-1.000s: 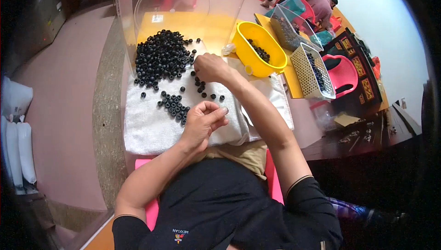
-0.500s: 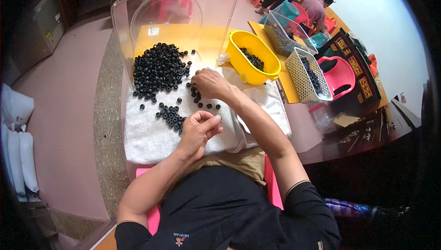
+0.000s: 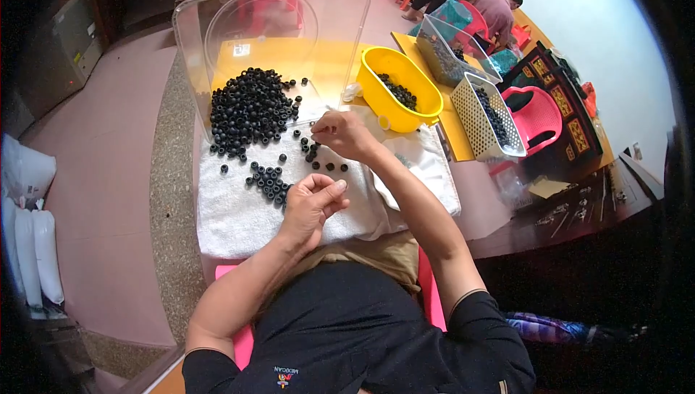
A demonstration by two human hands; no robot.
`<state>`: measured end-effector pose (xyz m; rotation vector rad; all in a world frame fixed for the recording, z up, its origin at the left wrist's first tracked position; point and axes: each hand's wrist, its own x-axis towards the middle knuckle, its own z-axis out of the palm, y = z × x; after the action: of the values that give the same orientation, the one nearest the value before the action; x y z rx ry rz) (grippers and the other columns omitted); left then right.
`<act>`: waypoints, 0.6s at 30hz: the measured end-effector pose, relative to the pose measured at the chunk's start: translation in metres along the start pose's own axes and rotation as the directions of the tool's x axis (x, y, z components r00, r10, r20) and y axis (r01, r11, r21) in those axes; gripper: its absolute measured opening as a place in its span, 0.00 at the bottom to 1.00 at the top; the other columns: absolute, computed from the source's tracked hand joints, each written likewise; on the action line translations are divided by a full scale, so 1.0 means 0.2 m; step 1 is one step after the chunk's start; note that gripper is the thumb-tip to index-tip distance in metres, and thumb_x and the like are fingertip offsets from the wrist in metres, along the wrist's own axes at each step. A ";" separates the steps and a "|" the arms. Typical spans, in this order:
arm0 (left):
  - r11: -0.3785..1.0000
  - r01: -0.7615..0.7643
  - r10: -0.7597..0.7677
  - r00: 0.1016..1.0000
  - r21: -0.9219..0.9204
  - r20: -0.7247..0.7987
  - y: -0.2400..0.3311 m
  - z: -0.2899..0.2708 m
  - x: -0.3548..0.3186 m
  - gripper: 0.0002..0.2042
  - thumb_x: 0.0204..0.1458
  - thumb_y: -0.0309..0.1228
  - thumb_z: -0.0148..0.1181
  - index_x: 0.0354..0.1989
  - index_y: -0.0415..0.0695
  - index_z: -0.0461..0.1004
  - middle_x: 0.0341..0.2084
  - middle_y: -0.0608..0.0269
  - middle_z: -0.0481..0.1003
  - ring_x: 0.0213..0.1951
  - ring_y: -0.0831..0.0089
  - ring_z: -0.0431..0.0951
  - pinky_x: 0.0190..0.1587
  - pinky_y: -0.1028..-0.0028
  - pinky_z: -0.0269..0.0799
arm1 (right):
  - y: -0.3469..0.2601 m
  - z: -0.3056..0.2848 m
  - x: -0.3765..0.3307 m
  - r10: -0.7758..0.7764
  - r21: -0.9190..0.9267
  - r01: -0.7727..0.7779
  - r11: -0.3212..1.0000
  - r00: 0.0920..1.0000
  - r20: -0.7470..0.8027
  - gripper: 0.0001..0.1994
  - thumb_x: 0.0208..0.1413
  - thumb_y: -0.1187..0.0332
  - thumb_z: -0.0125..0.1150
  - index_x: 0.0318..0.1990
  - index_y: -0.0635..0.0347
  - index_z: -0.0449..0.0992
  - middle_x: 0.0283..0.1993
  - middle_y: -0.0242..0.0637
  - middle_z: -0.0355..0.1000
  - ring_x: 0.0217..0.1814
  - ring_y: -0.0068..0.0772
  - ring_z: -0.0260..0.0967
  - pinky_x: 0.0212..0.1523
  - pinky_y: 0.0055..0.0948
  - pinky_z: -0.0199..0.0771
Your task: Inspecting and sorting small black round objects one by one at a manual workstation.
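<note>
Over the white towel (image 3: 232,224), my left hand (image 3: 313,209) is closed, thumb and forefinger pinched together; whatever they hold, if anything, is too small to make out. My right hand (image 3: 346,136) hovers above and to the right of it, fingertips pinched, their contents hidden. Just under its fingertips lie several loose small black ring-shaped parts (image 3: 310,149). A small cluster of the same black parts (image 3: 268,183) sits left of my left hand. Beyond it a large heap of them (image 3: 250,110) spills from a clear plastic bin (image 3: 340,47) onto the towel.
Right of the towel stand a yellow tub (image 3: 368,94), a white perforated basket (image 3: 489,144) and a clear box (image 3: 434,50), all with dark parts inside. A pink chair (image 3: 539,115) is beside the basket. Two people are at the far right. White sacks (image 3: 36,249) stand at left.
My right hand has lifted away from the loose black parts and moved slightly right, fingertips still pinched. My left hand stays nearly where it was. A person in the background has shifted.
</note>
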<state>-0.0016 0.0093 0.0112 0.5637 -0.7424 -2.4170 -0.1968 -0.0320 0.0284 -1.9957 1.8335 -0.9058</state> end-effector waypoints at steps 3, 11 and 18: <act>1.000 0.003 -0.003 1.000 -0.001 -0.007 0.01 0.00 -0.01 0.06 0.52 0.24 0.64 0.31 0.42 0.71 0.28 0.65 0.75 0.29 0.77 0.76 0.37 0.77 0.78 | -0.03 -0.06 -0.08 0.043 0.275 -0.041 0.960 0.999 0.001 0.07 0.47 0.72 0.68 0.34 0.63 0.81 0.31 0.37 0.77 0.32 0.25 0.73 0.35 0.26 0.74; 1.000 0.003 -0.004 1.000 0.031 0.028 -0.01 -0.03 0.01 0.05 0.54 0.25 0.62 0.33 0.43 0.71 0.29 0.65 0.75 0.31 0.77 0.76 0.39 0.75 0.78 | -0.07 -0.16 -0.35 0.167 0.750 -0.274 0.601 0.962 0.218 0.08 0.55 0.72 0.65 0.38 0.68 0.78 0.33 0.33 0.76 0.35 0.23 0.74 0.39 0.23 0.77; 0.997 0.000 -0.004 0.999 0.080 0.048 -0.03 -0.02 0.01 0.05 0.53 0.24 0.63 0.35 0.41 0.73 0.31 0.64 0.76 0.32 0.76 0.77 0.40 0.74 0.77 | -0.10 -0.18 -0.47 0.138 0.798 -0.285 0.530 0.958 0.251 0.08 0.55 0.72 0.65 0.38 0.67 0.78 0.33 0.33 0.76 0.36 0.22 0.73 0.41 0.22 0.75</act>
<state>-0.0037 0.0112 0.0037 0.5396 -0.8619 -2.4194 -0.2023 0.0702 0.0444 -1.1512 1.1410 -1.1903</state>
